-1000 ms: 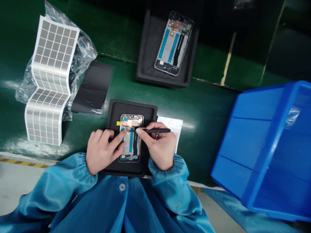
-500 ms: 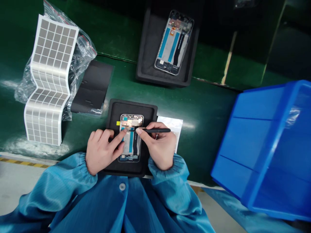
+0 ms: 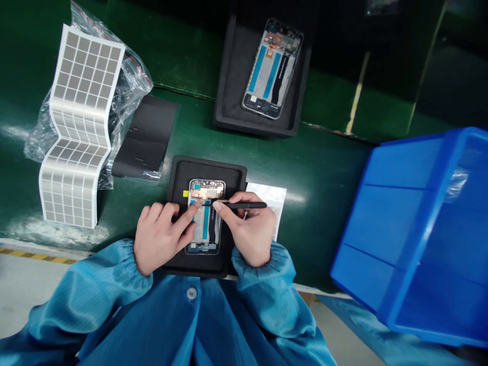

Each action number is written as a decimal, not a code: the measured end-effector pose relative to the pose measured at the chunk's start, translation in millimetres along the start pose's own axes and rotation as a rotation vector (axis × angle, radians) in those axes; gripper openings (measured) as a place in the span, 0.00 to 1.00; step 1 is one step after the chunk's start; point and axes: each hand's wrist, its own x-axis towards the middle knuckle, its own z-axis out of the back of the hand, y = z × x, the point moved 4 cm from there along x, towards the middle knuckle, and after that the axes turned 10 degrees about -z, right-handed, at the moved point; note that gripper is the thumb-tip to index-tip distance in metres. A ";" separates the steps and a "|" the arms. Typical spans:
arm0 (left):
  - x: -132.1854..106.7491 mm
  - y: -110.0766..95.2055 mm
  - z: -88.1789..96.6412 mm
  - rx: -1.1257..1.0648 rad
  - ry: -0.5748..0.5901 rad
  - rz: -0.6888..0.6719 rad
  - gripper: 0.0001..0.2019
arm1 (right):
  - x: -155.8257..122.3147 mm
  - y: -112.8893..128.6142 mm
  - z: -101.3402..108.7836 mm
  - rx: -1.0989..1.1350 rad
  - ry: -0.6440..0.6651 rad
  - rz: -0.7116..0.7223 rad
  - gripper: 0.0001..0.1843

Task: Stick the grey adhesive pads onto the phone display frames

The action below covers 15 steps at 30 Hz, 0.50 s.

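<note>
An opened smartphone (image 3: pixel 199 234) with its inner parts showing lies in a black foam tray (image 3: pixel 232 175) in front of me. My left hand (image 3: pixel 162 236) rests at the phone's left side, its index fingertip pressed on the upper middle part and its other fingers loosely bent. My right hand (image 3: pixel 251 226) grips black tweezers (image 3: pixel 247 205) from the right. Their tips reach the phone close to my left index finger; what lies under that fingertip is hidden. A yellow tab (image 3: pixel 185 193) sticks out at the phone's upper left.
A second opened phone (image 3: pixel 272 71) lies in another black tray (image 3: pixel 224 112) farther back. Sheets of grey square stickers (image 3: pixel 82 101), plastic bags (image 3: pixel 131 76) and black sheets (image 3: pixel 147 134) lie at left. A white paper (image 3: pixel 280 195) sits at right, beyond it a blue bin (image 3: pixel 381 203).
</note>
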 end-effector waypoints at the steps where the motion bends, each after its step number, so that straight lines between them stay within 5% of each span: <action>1: 0.2 0.0 0.3 0.004 0.003 0.001 0.19 | -0.1 0.5 0.2 0.001 0.002 0.006 0.14; 15: -0.7 1.0 -1.0 0.001 0.015 -0.001 0.20 | -1.5 -1.1 0.8 -0.005 0.003 0.012 0.14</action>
